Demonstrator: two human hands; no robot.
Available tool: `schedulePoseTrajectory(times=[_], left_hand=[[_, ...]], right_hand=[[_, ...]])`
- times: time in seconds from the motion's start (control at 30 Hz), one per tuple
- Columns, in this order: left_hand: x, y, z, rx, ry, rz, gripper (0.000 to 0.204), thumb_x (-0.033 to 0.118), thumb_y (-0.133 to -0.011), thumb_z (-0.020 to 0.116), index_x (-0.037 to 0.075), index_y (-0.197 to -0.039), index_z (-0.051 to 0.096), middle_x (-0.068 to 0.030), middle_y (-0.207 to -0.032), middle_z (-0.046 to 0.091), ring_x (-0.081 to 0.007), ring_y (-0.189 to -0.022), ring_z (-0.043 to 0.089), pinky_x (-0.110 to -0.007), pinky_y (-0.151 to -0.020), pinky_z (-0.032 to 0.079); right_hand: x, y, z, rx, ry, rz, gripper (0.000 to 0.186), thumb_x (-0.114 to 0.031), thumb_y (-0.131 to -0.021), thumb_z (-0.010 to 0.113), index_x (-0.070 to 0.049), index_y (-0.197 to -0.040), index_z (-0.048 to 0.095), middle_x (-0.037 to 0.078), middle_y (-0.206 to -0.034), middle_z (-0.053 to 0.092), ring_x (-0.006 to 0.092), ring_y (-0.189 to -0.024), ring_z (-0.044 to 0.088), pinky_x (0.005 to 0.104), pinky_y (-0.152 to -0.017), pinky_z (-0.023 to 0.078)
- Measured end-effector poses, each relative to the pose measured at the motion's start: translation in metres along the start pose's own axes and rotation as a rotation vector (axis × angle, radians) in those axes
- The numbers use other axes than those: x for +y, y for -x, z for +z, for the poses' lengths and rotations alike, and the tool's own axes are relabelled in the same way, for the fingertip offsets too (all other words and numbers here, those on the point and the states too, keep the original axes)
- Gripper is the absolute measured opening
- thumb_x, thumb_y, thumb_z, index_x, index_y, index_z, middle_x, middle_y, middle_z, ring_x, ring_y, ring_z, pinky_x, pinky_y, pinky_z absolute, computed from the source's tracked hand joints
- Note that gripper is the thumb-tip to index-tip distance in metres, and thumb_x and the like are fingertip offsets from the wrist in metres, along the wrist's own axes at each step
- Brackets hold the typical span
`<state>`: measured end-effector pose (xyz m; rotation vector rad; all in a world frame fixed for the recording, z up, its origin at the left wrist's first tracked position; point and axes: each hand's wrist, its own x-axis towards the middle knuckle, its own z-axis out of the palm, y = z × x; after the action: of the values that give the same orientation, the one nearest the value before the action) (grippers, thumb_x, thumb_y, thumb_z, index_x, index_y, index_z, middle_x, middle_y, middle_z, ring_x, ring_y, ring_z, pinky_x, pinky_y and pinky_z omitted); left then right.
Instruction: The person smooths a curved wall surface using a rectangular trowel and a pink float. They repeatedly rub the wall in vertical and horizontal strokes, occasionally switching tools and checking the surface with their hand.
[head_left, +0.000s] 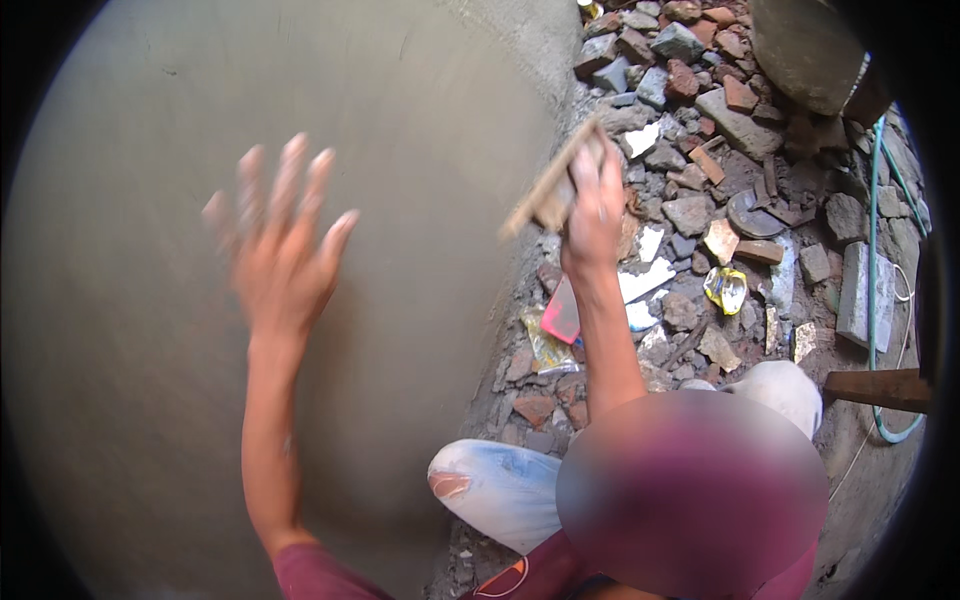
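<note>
A smooth grey plastered surface (420, 290) fills the left side of the view. My left hand (283, 245) is in front of it with fingers spread and slightly smeared by motion; whether the palm touches the plaster I cannot tell. In my right hand (597, 215) is a wooden plastering float (550, 185), gripped from behind by its handle. The float's thin board is tilted and seen nearly edge-on, beside the right border of the plaster. The handle is mostly hidden by my fingers.
Broken bricks and stones (690, 215) cover the ground on the right, with a yellow wrapper (727, 289) and a pink plastic piece (562, 312) among them. A grey block (866, 297), a teal hose (874, 240) and a wooden bar (880, 388) lie farther right. My bent knee (490, 485) is near the plaster.
</note>
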<state>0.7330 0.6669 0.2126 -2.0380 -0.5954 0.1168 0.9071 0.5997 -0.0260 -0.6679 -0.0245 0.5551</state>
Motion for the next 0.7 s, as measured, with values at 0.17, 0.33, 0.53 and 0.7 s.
schedulePoseTrajectory(times=[0.17, 0.33, 0.53, 0.7], left_hand=[[0.043, -0.118, 0.087, -0.064, -0.169, -0.003, 0.061, 0.061, -0.103, 0.037, 0.029, -0.154, 0.042, 0.0097, -0.165, 0.029, -0.0180, -0.155, 0.016, -0.052, -0.127, 0.004], [0.073, -0.164, 0.112, -0.110, -0.388, 0.003, 0.064, 0.059, -0.105, 0.028, 0.021, -0.156, 0.041, 0.0108, -0.165, 0.026, -0.0185, -0.155, 0.014, -0.052, -0.127, 0.001], [0.070, -0.159, 0.113, -0.136, -0.363, 0.051, 0.064, 0.058, -0.105, 0.031, 0.018, -0.153, 0.045, 0.0106, -0.165, 0.026, -0.0177, -0.156, 0.013, -0.052, -0.127, -0.001], [0.071, -0.161, 0.101, -0.172, -0.416, 0.065, 0.058, 0.055, -0.105, 0.037, 0.018, -0.145, 0.055, 0.0114, -0.165, 0.026, -0.0157, -0.156, 0.011, -0.051, -0.127, -0.002]], right_hand=[[0.012, 0.043, -0.077, 0.032, -0.219, 0.589, 0.043, -0.025, -0.107, 0.052, -0.002, -0.143, 0.046, 0.008, -0.128, 0.060, 0.0165, -0.118, 0.059, 0.0330, -0.102, 0.049], [0.028, 0.026, -0.095, -0.003, -0.452, 0.635, 0.035, -0.027, -0.108, 0.050, -0.008, -0.137, 0.053, 0.004, -0.123, 0.063, 0.0149, -0.109, 0.063, 0.0335, -0.096, 0.052], [0.040, 0.012, -0.113, 0.076, -0.537, 0.680, 0.037, -0.031, -0.108, 0.047, -0.008, -0.135, 0.055, 0.005, -0.119, 0.065, 0.0180, -0.107, 0.064, 0.0356, -0.095, 0.053], [0.042, 0.003, -0.134, 0.136, -0.537, 0.652, 0.045, -0.032, -0.109, 0.035, -0.003, -0.136, 0.055, 0.011, -0.124, 0.067, 0.0236, -0.108, 0.067, 0.0395, -0.096, 0.054]])
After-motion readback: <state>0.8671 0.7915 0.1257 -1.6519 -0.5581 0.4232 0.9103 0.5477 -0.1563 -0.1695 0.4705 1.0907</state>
